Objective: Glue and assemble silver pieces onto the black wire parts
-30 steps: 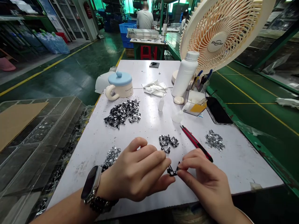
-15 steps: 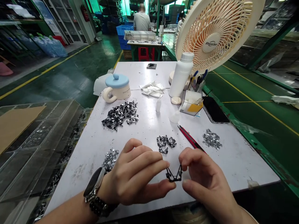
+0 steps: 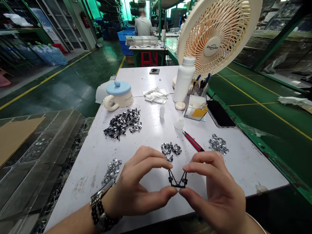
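A small black V-shaped bracket is held upright above the front of the table. My left hand pinches its left side, index finger on the upper tip and thumb at the base. My right hand grips the right side the same way. Just beyond lies a small group of similar black brackets. Left of my left hand is a pile of small silver pieces. A second silver pile lies beyond my right hand. Farther back on the left is a larger heap of black parts.
A red utility knife lies behind my right hand. Farther back stand a small dropper bottle, a white bottle, a lidded mug, a phone and a large fan. Clear trays stand left of the table.
My right index finger and thumb have closed onto the bracket's right side. My left fingers have shifted to its upper tip and base. The whole view has moved slightly.
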A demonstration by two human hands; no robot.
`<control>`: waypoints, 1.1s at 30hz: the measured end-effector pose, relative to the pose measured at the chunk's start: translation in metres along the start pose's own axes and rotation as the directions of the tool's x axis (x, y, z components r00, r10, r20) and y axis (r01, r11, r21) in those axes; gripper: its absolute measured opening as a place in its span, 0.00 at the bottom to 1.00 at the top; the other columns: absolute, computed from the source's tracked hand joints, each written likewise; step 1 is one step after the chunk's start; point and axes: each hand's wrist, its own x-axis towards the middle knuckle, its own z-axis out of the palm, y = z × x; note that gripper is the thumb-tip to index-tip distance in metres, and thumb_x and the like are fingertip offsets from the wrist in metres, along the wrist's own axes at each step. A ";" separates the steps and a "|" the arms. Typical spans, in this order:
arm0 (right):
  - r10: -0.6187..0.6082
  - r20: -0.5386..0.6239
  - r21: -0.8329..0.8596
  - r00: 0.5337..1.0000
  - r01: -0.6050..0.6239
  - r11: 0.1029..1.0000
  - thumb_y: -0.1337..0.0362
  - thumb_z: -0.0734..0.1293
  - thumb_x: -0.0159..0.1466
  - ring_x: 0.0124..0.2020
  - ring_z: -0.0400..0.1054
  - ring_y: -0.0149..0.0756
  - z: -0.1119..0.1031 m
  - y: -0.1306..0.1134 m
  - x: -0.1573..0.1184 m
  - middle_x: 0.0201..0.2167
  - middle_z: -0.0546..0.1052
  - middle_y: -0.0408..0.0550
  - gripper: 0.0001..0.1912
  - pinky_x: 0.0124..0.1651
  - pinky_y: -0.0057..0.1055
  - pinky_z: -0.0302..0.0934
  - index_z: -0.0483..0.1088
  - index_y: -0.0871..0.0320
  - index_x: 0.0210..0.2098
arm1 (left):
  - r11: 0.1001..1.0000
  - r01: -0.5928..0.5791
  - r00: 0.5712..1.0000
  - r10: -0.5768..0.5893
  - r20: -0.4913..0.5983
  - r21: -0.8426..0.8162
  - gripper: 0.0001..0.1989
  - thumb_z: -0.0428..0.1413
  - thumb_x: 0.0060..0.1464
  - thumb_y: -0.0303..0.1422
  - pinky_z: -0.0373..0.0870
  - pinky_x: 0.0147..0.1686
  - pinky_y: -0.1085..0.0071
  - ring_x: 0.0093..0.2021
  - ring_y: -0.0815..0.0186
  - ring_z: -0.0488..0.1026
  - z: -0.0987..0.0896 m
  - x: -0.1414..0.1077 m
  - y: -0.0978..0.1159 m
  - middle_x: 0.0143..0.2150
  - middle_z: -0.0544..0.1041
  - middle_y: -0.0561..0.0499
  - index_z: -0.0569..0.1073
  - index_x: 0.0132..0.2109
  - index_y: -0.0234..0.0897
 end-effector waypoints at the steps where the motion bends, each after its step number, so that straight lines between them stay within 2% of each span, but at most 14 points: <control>1: -0.023 -0.007 -0.026 1.000 0.022 0.999 0.68 0.68 0.56 0.37 0.59 0.38 0.000 -0.001 0.002 0.35 0.64 0.50 0.12 0.39 0.40 0.51 0.68 0.62 0.40 | 0.989 0.103 0.994 -0.100 0.031 -0.106 0.21 0.63 0.43 0.27 0.64 0.40 0.66 0.39 0.63 0.66 0.001 0.000 0.001 0.39 0.70 0.46 0.69 0.46 0.37; 2: -0.045 -0.010 -0.052 0.999 0.044 0.998 0.69 0.68 0.56 0.37 0.59 0.38 0.000 -0.002 0.003 0.35 0.65 0.50 0.12 0.39 0.40 0.51 0.69 0.63 0.40 | 0.948 0.213 0.977 -0.200 0.079 -0.234 0.20 0.62 0.44 0.29 0.64 0.42 0.66 0.40 0.63 0.66 0.001 0.000 0.001 0.40 0.69 0.47 0.68 0.46 0.38; 3: -0.067 -0.012 -0.074 0.998 0.066 0.995 0.70 0.68 0.55 0.37 0.59 0.37 -0.001 -0.002 0.004 0.34 0.65 0.50 0.11 0.39 0.40 0.51 0.69 0.64 0.39 | 0.871 0.325 0.946 -0.293 0.140 -0.369 0.19 0.61 0.46 0.32 0.63 0.43 0.67 0.41 0.64 0.65 0.003 0.000 0.002 0.41 0.68 0.47 0.68 0.47 0.38; 6: -0.103 -0.015 -0.122 0.995 0.101 0.987 0.70 0.69 0.55 0.37 0.60 0.37 -0.001 -0.006 0.007 0.34 0.66 0.50 0.11 0.39 0.40 0.51 0.70 0.63 0.39 | 0.494 0.570 0.810 -0.469 0.351 -0.656 0.15 0.59 0.50 0.38 0.63 0.41 0.72 0.40 0.67 0.65 0.008 0.000 0.003 0.40 0.69 0.49 0.72 0.44 0.37; 8: -0.107 -0.021 -0.147 0.994 0.103 0.984 0.70 0.69 0.54 0.36 0.60 0.37 0.000 -0.008 0.008 0.34 0.67 0.49 0.11 0.39 0.40 0.51 0.71 0.62 0.38 | 0.302 0.616 0.750 -0.507 0.424 -0.728 0.12 0.60 0.49 0.37 0.63 0.39 0.76 0.38 0.69 0.66 0.011 0.000 0.003 0.36 0.71 0.50 0.74 0.40 0.35; 10: -0.112 -0.028 -0.163 0.993 0.106 0.981 0.71 0.69 0.54 0.36 0.60 0.36 0.000 -0.009 0.009 0.33 0.67 0.49 0.10 0.39 0.40 0.51 0.71 0.62 0.37 | 0.222 0.623 0.725 -0.523 0.448 -0.750 0.09 0.61 0.48 0.34 0.63 0.37 0.77 0.36 0.71 0.66 0.014 0.001 0.004 0.33 0.72 0.51 0.75 0.36 0.33; 17: -0.109 -0.033 -0.164 0.994 0.102 0.981 0.71 0.69 0.54 0.34 0.61 0.36 0.003 -0.011 0.010 0.32 0.68 0.49 0.08 0.38 0.40 0.50 0.72 0.62 0.35 | 0.118 0.665 0.649 -0.581 0.492 -0.738 0.05 0.62 0.45 0.28 0.63 0.32 0.79 0.30 0.73 0.68 0.014 0.005 0.007 0.28 0.74 0.52 0.76 0.31 0.31; 22: -0.104 -0.028 -0.159 0.994 0.098 0.982 0.71 0.68 0.53 0.34 0.61 0.36 0.003 -0.011 0.009 0.32 0.68 0.49 0.09 0.38 0.40 0.50 0.72 0.62 0.36 | 0.075 0.677 0.620 -0.595 0.512 -0.732 0.05 0.63 0.44 0.28 0.62 0.30 0.78 0.27 0.75 0.67 0.015 0.004 0.007 0.26 0.73 0.52 0.75 0.30 0.30; 29: -0.100 -0.036 -0.166 0.994 0.093 0.982 0.73 0.69 0.53 0.35 0.60 0.37 0.004 -0.009 0.006 0.33 0.68 0.49 0.10 0.39 0.40 0.50 0.71 0.62 0.36 | 0.098 0.705 0.608 -0.593 0.528 -0.702 0.04 0.62 0.46 0.28 0.62 0.32 0.79 0.29 0.75 0.68 0.015 0.003 0.006 0.27 0.74 0.53 0.76 0.31 0.31; 33: -0.096 -0.036 -0.172 0.995 0.088 0.981 0.71 0.69 0.54 0.35 0.60 0.38 0.003 -0.008 0.005 0.32 0.68 0.49 0.09 0.39 0.40 0.50 0.71 0.61 0.36 | 0.167 0.707 0.638 -0.570 0.518 -0.687 0.01 0.61 0.48 0.27 0.63 0.33 0.78 0.30 0.74 0.69 0.014 0.002 0.007 0.28 0.75 0.53 0.76 0.31 0.33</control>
